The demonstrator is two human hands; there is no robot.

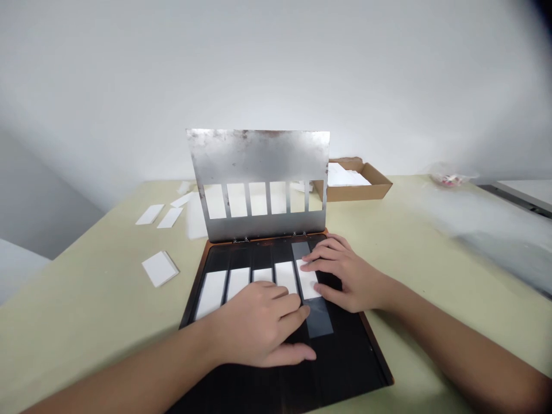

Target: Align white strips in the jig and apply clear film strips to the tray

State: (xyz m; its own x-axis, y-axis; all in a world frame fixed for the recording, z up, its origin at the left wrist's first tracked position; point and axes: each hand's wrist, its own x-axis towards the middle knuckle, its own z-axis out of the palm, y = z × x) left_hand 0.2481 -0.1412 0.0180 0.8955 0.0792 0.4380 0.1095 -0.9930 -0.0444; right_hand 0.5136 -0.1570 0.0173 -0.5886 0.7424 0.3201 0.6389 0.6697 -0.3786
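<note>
A black board (276,374) with a brownish rim lies in front of me, its hinged metal frame plate (259,158) raised at the back. Several white cards (213,290) are set in a row across the board. My right hand (340,273) rests its fingertips and thumb, spread apart, on the rightmost white card (308,282). That card lies over a greyish clear strip (319,319), which shows above and below it. My left hand (267,325) hovers over or rests on the middle cards, partly hiding them. Its thumb and index finger are apart, pointing towards the strip.
Loose white cards (169,217) lie on the yellowish table (107,287) at the left, with a small stack (159,268) nearer me. Behind the plate at the right stands a cardboard box (360,191) with white cards in it. A clear plastic bag (451,175) sits at the far right.
</note>
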